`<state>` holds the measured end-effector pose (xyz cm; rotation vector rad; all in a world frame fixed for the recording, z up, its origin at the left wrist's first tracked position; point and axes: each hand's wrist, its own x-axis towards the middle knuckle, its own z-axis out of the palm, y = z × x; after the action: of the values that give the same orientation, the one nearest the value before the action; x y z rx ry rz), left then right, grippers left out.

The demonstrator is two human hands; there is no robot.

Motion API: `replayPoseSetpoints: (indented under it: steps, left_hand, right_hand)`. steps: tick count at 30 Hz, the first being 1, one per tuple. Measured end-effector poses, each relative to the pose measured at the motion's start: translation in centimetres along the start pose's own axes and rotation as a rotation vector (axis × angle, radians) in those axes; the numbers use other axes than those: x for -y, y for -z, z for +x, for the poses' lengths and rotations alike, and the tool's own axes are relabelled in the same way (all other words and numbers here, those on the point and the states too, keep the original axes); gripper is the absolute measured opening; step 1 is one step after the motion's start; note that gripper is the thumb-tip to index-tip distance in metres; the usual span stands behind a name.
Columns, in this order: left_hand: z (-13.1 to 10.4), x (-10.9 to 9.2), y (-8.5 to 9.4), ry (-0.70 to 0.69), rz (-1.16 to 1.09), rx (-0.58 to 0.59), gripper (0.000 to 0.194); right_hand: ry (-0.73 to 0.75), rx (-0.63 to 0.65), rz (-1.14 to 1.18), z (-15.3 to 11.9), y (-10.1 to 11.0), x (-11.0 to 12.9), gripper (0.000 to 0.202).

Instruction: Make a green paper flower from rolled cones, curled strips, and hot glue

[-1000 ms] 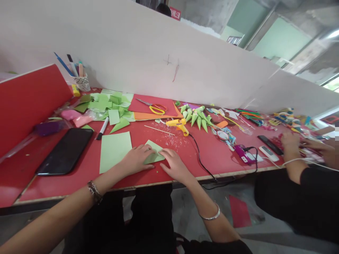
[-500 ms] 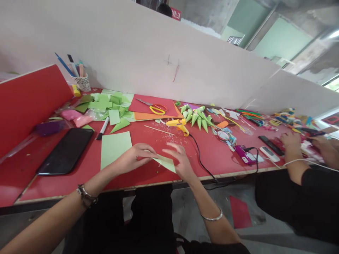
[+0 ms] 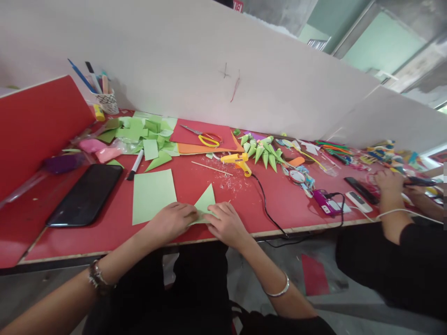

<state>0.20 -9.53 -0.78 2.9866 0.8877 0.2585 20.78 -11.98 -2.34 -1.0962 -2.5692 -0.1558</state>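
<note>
Near the front edge of the red table, a piece of light green paper point(image 3: 206, 199) shows as a triangle with its point away from me. My left hand point(image 3: 176, 217) has its fingers closed on the paper's left lower corner. On the right lower part, my right hand point(image 3: 226, 222) pinches the same paper, fingers curled over it. The lower edge is partly hidden by both hands. A larger light green sheet point(image 3: 153, 193) lies flat to the left, beside my left hand.
Beyond my hands are a yellow glue gun point(image 3: 238, 161) with a black cord, a thin stick point(image 3: 212, 168), scissors point(image 3: 206, 138) and green paper cones point(image 3: 265, 154). A phone point(image 3: 85, 195) and marker point(image 3: 135, 165) lie left. At right, another person's hand point(image 3: 388, 181) works among craft supplies.
The green paper has come down to the tabletop and now shows as an upright triangle. Both my hands moved lower, and my right hand's spread fingers closed onto it.
</note>
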Motion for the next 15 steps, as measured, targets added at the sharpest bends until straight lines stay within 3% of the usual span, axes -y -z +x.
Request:
replayPoseSetpoints:
  steps: [3,9,15]
  left_hand:
    - [-0.5,0.4,-0.3,-0.005,0.007,-0.047,0.026]
    - [-1.4,0.1,-0.4,0.133,-0.026,-0.131,0.012]
    - [-1.2,0.2,-1.2,0.275,-0.066,-0.162,0.021]
  right_hand:
    - [-0.047,0.049,0.212,-0.2,-0.4,-0.8,0.024]
    - [-0.083,0.054,0.43,0.1,-0.1,-1.9,0.016]
    - [-0.239,0.037,0.555,1.0,-0.2,-1.9,0.018]
